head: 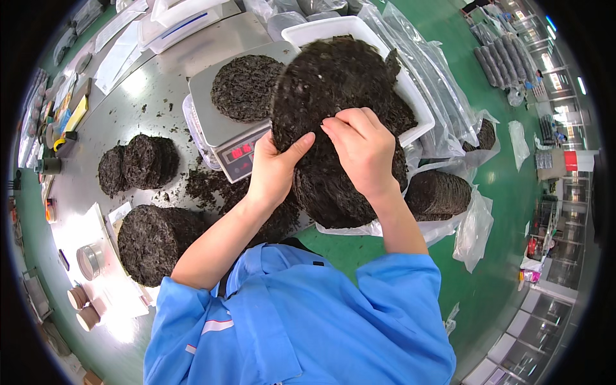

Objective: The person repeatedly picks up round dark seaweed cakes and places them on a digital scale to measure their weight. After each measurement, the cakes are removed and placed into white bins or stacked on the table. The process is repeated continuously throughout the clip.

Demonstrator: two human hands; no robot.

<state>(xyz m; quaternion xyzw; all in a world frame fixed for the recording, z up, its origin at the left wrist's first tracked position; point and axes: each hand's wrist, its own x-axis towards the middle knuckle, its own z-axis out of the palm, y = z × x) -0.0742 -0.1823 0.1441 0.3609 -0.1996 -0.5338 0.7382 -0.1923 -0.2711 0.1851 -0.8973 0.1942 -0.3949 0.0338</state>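
Note:
A large, round, dark sheet of dried seaweed [337, 82] is raised before me. My left hand [276, 166] grips its lower left edge, with the thumb on its face. The fingertips of my right hand [363, 147] are pinched together against the face of the same sheet; whether they hold a bit of it I cannot tell. Behind my left hand, a digital scale [204, 108] with a lit red display bears a round dried seaweed disc [246, 86]. Below the raised sheet is a thick stack of seaweed discs [332, 204].
On the steel table [139, 113] stand small seaweed stacks [150, 161] and a larger seaweed stack [154, 243] at left. A white plastic tub [423, 113] lies behind the raised sheet. Bagged seaweed [438, 192] and clear plastic bags [428, 72] lie at right. Loose flakes surround the scale.

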